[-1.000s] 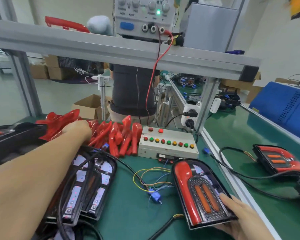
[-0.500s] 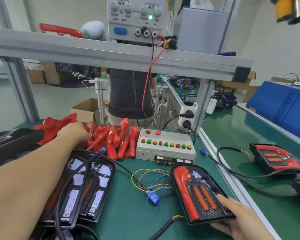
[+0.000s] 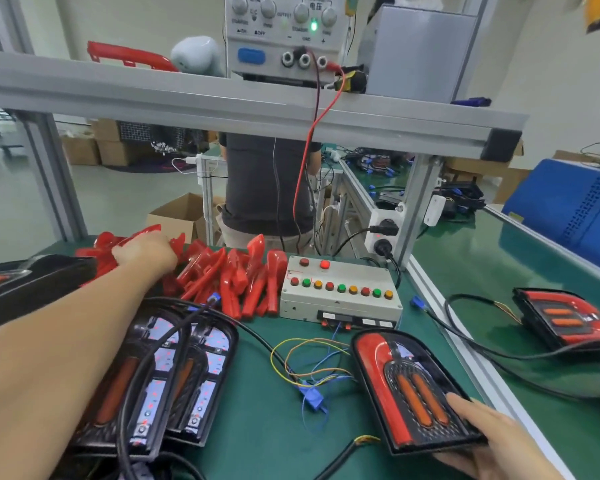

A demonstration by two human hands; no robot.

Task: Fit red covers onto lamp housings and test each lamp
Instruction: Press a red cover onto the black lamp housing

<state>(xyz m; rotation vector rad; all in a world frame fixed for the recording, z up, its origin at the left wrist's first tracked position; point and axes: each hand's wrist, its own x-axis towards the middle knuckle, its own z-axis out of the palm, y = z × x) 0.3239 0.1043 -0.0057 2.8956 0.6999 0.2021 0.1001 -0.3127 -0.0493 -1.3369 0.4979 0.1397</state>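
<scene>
Step in hand: picking one red cover out of the red cover pile (image 3: 229, 275) at the back of the green counter (image 3: 267, 427).
Left hand (image 3: 146, 252): reached into the left end of the pile, fingers curled down among the covers; whether they have closed on a single piece cannot be told.
Right hand (image 3: 492, 441): steadies the lamp housing (image 3: 409, 389) at its near right corner, index finger laid straight on the face, the other fingers under the edge.
Doing it well: lift one cover straight up so that neighbours do not tangle and drag, and keep the housing pinned flat.
Edges: the test box (image 3: 340, 289) sits just right of the pile; loose coloured wires (image 3: 309, 362) lie between the box and the housing.
Open room: uncovered housings (image 3: 174, 375) and a black cable (image 3: 146, 368) crowd the space under the left forearm; the bare green strip in the middle looks the easiest path back.
</scene>
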